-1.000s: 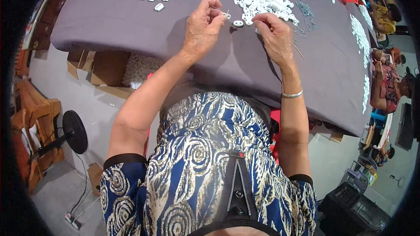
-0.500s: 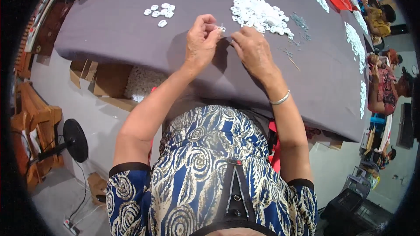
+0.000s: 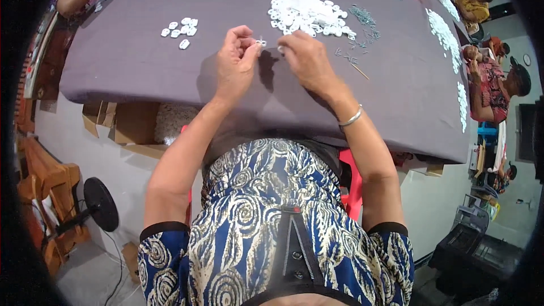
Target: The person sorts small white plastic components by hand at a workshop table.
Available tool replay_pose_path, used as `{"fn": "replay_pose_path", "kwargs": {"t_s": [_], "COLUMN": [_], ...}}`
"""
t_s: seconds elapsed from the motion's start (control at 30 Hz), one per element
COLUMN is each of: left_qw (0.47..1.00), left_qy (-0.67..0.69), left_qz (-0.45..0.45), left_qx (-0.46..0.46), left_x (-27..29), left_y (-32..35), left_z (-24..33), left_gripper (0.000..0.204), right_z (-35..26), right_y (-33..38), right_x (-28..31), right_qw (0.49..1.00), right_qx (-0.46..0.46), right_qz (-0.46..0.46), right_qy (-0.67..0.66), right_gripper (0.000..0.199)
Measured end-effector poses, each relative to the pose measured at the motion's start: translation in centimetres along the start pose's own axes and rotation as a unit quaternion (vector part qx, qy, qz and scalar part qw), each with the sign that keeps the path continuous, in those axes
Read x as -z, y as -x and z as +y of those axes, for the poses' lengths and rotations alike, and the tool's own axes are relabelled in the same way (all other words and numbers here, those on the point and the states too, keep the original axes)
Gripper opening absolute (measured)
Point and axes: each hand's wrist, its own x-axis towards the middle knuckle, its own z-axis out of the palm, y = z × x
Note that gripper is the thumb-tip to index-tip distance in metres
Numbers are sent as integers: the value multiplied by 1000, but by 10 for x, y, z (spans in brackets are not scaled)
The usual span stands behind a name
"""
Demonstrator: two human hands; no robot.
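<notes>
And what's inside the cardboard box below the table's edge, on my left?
Many small whitish pieces show toward the right side of the open cardboard box. The cloth-covered table hides its far part, and anything beneath the pieces' visible surface is covered.

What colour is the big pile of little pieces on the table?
The pile is white; it shows best in the head view.
</notes>
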Motion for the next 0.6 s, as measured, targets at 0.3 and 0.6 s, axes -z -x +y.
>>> {"fn": "replay_pose_path", "kwargs": {"t_s": [0.3, 0.6], "left_qw": [993, 991], "left_qy": [-4, -12], "left_qz": [-107, -125], "left_qx": [41, 35], "left_x": [-14, -8], "left_y": [10, 10], "left_z": [7, 4], "left_gripper": [34, 36], "right_z": [-1, -2], "right_y": [-3, -4], "right_x": [10, 7], "right_qw": [903, 884], "right_qx": [-234, -239], "right_qz": [2, -17], "right_qy": [-360, -402], "right_gripper": [13, 15]}}
